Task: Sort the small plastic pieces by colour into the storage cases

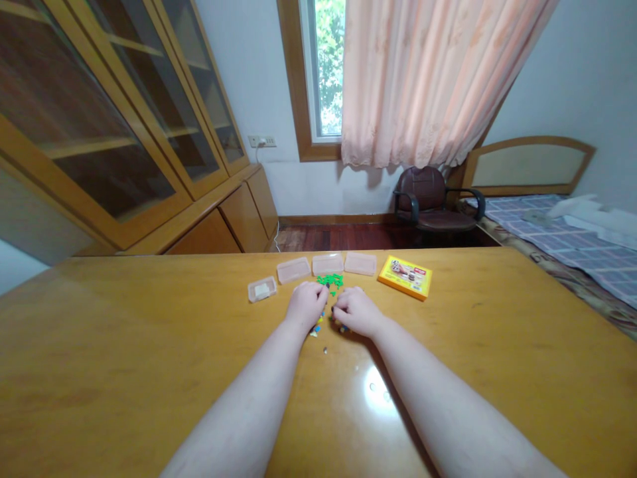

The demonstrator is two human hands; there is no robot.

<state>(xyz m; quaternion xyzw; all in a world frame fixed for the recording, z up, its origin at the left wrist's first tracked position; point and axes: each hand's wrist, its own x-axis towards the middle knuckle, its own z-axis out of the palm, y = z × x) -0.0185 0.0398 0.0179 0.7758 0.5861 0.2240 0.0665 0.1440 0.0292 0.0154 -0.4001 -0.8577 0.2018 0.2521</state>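
My left hand (305, 307) is closed over the table, with a small dark brown piece (328, 285) at its fingertips. Opposite it, my right hand (357, 311) has its fingers curled, and another small dark piece (333, 309) shows at the fingertips. Just beyond both hands lies a loose pile of bright green toy bricks (330, 280). Small blue, yellow and white bricks (317, 329) are scattered beside and partly beneath the hands, so some are hidden. One tiny piece (325, 350) lies apart, nearer to me.
Several clear plastic trays (293, 270) stand in an arc behind the bricks; the leftmost tray (253, 295) holds something white. A yellow box (405, 277) with a printed picture lies at right on the wooden table (149, 358). Beyond are a chair (423, 192) and a glass-fronted cabinet (182, 182).
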